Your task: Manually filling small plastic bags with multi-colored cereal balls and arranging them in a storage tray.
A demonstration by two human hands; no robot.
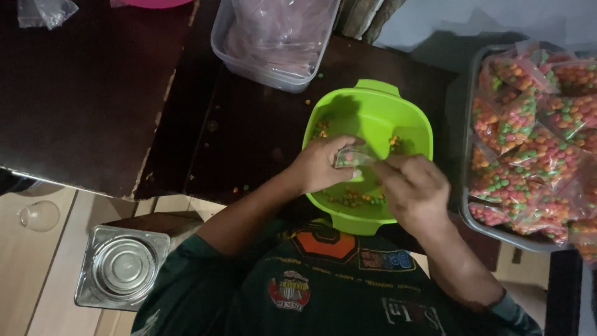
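Note:
Over a lime green square bowl (398, 118), my left hand (323, 165) and my right hand (413, 186) together pinch a small clear plastic bag (353, 155). A few small coloured candies show inside the bag. More orange, green and red candies (354, 198) lie scattered on the bowl's bottom, below my hands. Both hands grip the bag's edges, left from the left side, right from the right.
A grey tray (467, 214) at the right holds several filled bags of coloured candies (528, 143). A clear plastic tub (273, 74) with empty bags stands behind the bowl. The dark table (87, 93) extends left. A square metal tin (121, 267) sits on the floor.

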